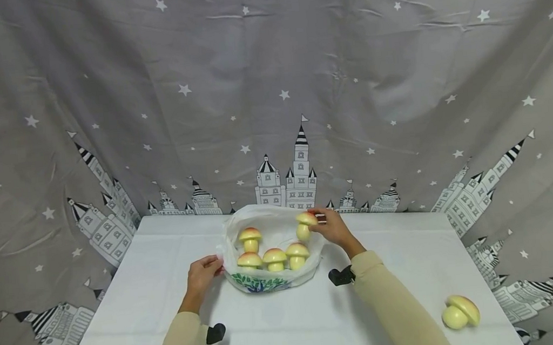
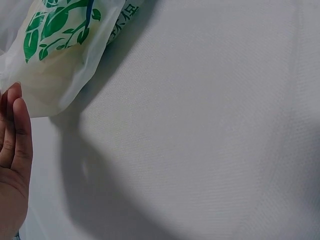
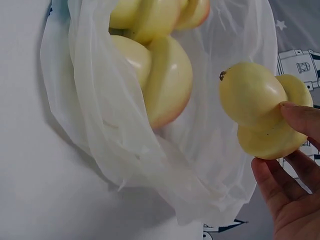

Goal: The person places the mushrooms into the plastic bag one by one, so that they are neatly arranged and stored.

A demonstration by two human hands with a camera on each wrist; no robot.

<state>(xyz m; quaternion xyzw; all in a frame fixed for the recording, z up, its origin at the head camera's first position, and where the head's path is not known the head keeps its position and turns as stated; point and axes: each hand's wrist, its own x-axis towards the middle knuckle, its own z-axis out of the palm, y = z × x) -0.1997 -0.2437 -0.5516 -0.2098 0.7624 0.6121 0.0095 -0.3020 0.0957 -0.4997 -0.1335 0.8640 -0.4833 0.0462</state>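
A white plastic bag (image 1: 260,211) with a green leaf print lies spread wide at the back middle of the table. Inside it sit several yellow toy mushrooms (image 1: 274,259) with reddish cap tops. My right hand (image 1: 332,227) grips another toy mushroom (image 3: 252,97) by its cap, over the bag's right side, thumb on one side and fingers on the other. At the bag's left edge, my left hand (image 1: 203,276) pinches the plastic. In the left wrist view, its fingers (image 2: 21,135) lie along the bag's side, and the thumb is hidden.
One more toy mushroom (image 1: 460,312) lies on its side near the table's front right. The white-covered table (image 1: 279,329) meets a grey curtain (image 1: 270,86) printed with stars and castles along its back edge.
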